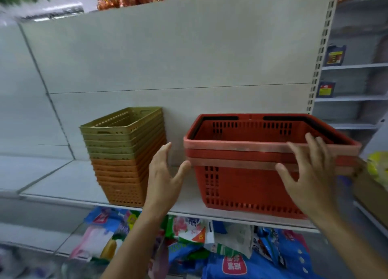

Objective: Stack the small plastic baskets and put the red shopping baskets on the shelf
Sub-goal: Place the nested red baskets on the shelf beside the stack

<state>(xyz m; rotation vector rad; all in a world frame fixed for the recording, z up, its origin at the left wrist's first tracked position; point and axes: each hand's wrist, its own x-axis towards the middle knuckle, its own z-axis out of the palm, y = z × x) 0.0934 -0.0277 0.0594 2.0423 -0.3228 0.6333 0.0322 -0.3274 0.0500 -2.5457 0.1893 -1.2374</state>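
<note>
A nested stack of red shopping baskets (247, 186) with black handles stands on the white shelf (63, 186), right of centre. To its left stands a tall stack of small plastic baskets (123, 152), olive green ones on top of orange ones. My left hand (165, 173) hovers open between the two stacks, its thumb near the red baskets' left rim. My right hand (308, 173) is spread open in front of the red baskets' right side, fingers apart, holding nothing.
Colourful packaged goods (210, 247) fill the level below the shelf. A cardboard box (369, 194) with a yellow item juts in at the right edge. More shelving with blue packs (333, 56) stands at the far right. Shiny wrapped goods sit on top.
</note>
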